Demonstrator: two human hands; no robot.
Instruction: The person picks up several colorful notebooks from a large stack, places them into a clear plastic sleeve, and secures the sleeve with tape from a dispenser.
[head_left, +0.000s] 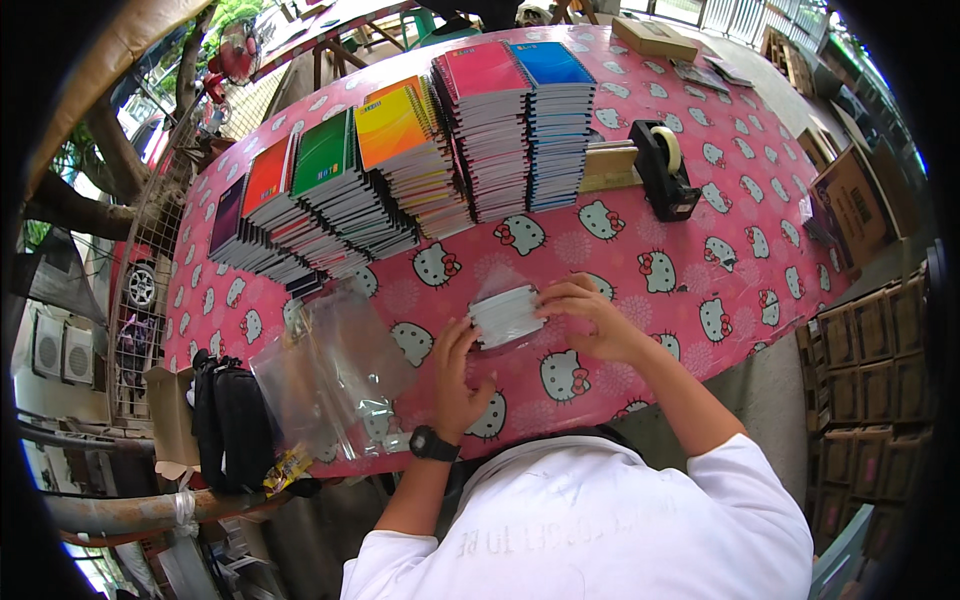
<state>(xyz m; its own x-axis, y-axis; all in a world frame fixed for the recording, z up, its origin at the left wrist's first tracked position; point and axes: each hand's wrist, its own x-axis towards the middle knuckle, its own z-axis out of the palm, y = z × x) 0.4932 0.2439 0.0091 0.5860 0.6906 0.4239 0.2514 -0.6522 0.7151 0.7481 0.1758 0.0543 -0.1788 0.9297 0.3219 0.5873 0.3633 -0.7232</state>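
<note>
A small stack of white-edged notebooks inside a clear plastic bag (505,315) lies on the pink patterned tablecloth (650,230) in front of me. My left hand (455,375), with a black watch on its wrist, grips the stack's near left corner. My right hand (590,315) holds its right end, fingers curled over the bag's edge. Behind the hands stand several stacks of spiral notebooks: purple (228,215), red (268,175), green (325,152), orange-yellow (392,125), pink (480,70) and blue (548,62).
A pile of empty clear plastic bags (330,375) lies left of my hands. A black tape dispenser (662,165) and a wooden block (608,165) sit right of the stacks. A black bag (235,425) hangs at the table's left edge. Cardboard boxes (865,370) stand at right.
</note>
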